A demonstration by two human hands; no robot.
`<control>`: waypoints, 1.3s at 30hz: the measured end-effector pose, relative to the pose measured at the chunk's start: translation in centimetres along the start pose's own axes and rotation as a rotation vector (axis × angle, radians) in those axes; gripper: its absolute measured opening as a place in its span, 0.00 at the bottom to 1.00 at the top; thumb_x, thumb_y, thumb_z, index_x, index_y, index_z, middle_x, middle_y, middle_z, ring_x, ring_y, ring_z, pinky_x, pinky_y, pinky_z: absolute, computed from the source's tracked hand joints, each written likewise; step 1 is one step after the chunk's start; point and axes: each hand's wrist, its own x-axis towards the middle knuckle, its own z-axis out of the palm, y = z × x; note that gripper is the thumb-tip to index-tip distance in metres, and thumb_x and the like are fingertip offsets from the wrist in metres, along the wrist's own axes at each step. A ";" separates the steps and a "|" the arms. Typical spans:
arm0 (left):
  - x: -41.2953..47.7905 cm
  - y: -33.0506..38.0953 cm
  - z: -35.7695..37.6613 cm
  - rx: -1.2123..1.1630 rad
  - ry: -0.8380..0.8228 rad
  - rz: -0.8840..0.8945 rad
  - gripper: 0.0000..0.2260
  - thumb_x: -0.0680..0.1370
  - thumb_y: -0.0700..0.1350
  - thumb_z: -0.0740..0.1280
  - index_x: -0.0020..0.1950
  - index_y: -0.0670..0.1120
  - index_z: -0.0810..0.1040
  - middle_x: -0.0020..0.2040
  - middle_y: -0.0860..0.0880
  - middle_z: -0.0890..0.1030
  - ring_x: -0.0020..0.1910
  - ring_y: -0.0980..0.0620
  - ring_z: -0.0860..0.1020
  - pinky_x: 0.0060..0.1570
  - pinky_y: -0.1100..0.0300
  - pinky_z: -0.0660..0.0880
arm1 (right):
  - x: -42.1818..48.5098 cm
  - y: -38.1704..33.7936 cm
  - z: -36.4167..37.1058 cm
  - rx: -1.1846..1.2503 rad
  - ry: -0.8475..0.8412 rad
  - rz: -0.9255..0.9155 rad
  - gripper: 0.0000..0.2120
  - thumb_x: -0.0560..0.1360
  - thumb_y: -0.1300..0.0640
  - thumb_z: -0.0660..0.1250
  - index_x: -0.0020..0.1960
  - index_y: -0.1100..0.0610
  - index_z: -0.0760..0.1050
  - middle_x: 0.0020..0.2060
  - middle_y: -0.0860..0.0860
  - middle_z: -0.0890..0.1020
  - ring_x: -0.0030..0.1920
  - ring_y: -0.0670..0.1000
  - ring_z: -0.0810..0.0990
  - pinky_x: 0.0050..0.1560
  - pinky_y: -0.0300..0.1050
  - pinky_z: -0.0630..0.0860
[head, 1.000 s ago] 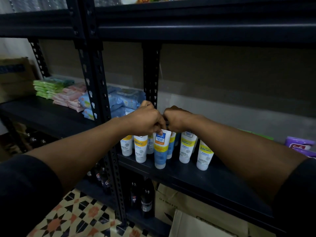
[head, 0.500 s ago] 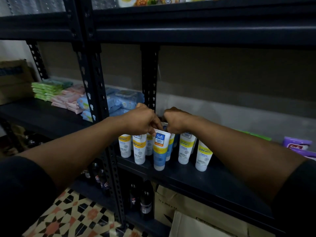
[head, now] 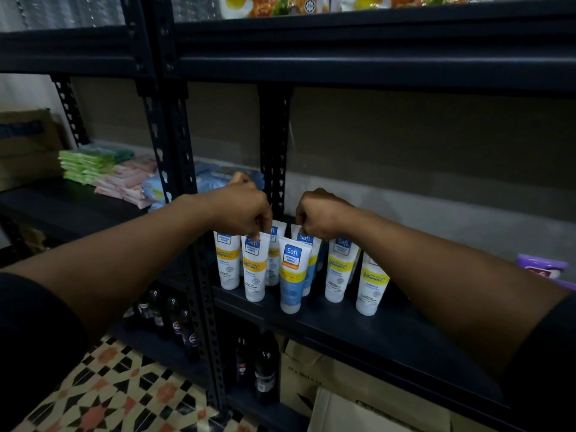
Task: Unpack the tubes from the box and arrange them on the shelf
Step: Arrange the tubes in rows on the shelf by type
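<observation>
Several white and blue Safi tubes stand cap-down on the dark middle shelf [head: 389, 335]. A blue tube [head: 290, 275] stands alone at the front, free of both hands. My left hand [head: 246, 210] pinches the top edge of a white and yellow tube [head: 255, 269]. My right hand [head: 321, 216] pinches the top of a blue tube [head: 307, 263] just behind the front one. More white tubes [head: 372, 285] stand to the right. The box is below the shelf [head: 358, 413], partly in view.
Stacked wipe packs [head: 103, 173] lie on the left shelf. A purple pack [head: 542, 268] sits at the far right. Dark bottles [head: 258, 366] stand on the bottom shelf beside cardboard. A slotted upright post [head: 184, 194] rises just left of the tubes. Patterned tiles cover the floor.
My hands have parted slightly; the front blue tube that sat between them now stands free. The left fingers now sit on a white tube, the right on the blue tube behind.
</observation>
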 end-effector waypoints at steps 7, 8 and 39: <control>-0.1 -0.1 0.8 -0.081 0.082 -0.037 0.07 0.75 0.49 0.69 0.53 0.53 0.83 0.50 0.57 0.83 0.59 0.52 0.71 0.60 0.59 0.56 | -0.1 -0.2 0.0 0.004 -0.005 0.011 0.08 0.72 0.60 0.72 0.52 0.59 0.81 0.49 0.56 0.82 0.48 0.55 0.81 0.48 0.48 0.80; -0.1 -0.1 0.9 -0.097 0.095 -0.038 0.08 0.75 0.49 0.70 0.53 0.53 0.83 0.50 0.57 0.83 0.59 0.52 0.72 0.60 0.59 0.57 | -0.1 -0.2 -0.1 0.002 -0.005 0.014 0.08 0.72 0.60 0.72 0.52 0.59 0.81 0.49 0.56 0.82 0.47 0.55 0.81 0.47 0.47 0.80; 0.8 1.6 2.7 -0.224 0.172 0.010 0.10 0.74 0.57 0.69 0.52 0.57 0.83 0.46 0.59 0.83 0.55 0.51 0.70 0.65 0.52 0.60 | 0.1 0.2 0.2 0.016 0.029 0.022 0.10 0.73 0.59 0.72 0.53 0.59 0.81 0.51 0.56 0.82 0.48 0.55 0.81 0.50 0.50 0.80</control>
